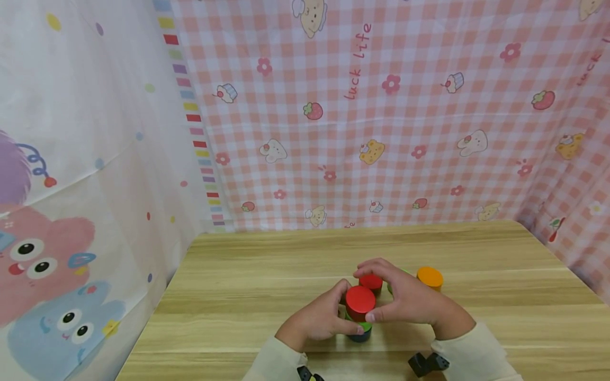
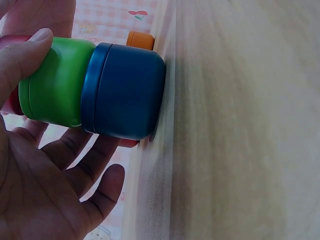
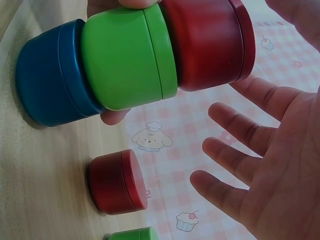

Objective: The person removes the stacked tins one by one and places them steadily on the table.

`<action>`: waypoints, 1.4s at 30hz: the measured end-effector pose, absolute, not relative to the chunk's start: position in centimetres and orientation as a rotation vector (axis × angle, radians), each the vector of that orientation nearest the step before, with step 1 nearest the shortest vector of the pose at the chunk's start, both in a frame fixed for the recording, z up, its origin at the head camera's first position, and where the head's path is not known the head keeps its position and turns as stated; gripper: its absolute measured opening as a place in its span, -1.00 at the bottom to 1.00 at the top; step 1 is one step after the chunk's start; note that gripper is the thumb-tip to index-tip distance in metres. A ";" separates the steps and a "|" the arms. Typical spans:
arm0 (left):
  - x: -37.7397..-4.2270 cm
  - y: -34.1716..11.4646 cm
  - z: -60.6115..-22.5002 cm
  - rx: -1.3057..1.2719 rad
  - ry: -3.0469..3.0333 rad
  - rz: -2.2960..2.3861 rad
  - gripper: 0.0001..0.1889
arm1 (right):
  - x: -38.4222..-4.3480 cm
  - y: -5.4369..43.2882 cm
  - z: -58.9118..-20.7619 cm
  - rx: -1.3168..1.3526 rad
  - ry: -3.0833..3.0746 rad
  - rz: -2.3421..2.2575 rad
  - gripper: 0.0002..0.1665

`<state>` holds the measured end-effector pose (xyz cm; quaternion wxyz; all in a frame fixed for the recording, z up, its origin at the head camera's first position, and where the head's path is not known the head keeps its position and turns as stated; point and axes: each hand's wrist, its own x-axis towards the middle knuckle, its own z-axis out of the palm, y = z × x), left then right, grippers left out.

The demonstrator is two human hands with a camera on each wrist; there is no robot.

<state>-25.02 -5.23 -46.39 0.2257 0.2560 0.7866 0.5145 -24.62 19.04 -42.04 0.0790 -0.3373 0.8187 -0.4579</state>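
Observation:
Three round lidded tins stand stacked on the wooden table: a blue tin [image 2: 130, 92] at the bottom, a green tin [image 2: 60, 82] in the middle and a red tin [image 1: 360, 300] on top. The stack looks slightly uneven in the right wrist view. My left hand [image 1: 320, 319] pinches the green tin between thumb and fingers. My right hand [image 1: 413, 300] is beside the red top tin, its fingers spread and extended, the thumb near the tin's side. Whether it touches the tin is unclear.
Behind the stack stands another red tin [image 3: 112, 184]. A second green tin [image 3: 132, 234] is partly hidden by my right hand in the head view. An orange tin [image 1: 430, 278] stands to the right. Checked cloth [image 1: 295, 185] hangs behind the wooden table [image 1: 229, 317].

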 end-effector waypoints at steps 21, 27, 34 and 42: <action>-25.1 -5.4 -46.5 0.721 2.174 1.404 -0.51 | -24.6 18.7 -42.1 -1.010 2.438 -1.330 -0.24; -25.1 -5.4 -46.5 0.724 2.179 1.399 -0.50 | -24.6 18.6 -42.2 -1.014 2.431 -1.324 -0.24; -25.1 -5.3 -46.6 0.724 2.184 1.396 -0.50 | -24.4 18.5 -42.1 -0.995 2.428 -1.320 -0.23; -25.2 -5.4 -46.6 0.726 2.189 1.392 -0.47 | -24.4 18.5 -42.2 -0.994 2.429 -1.318 -0.23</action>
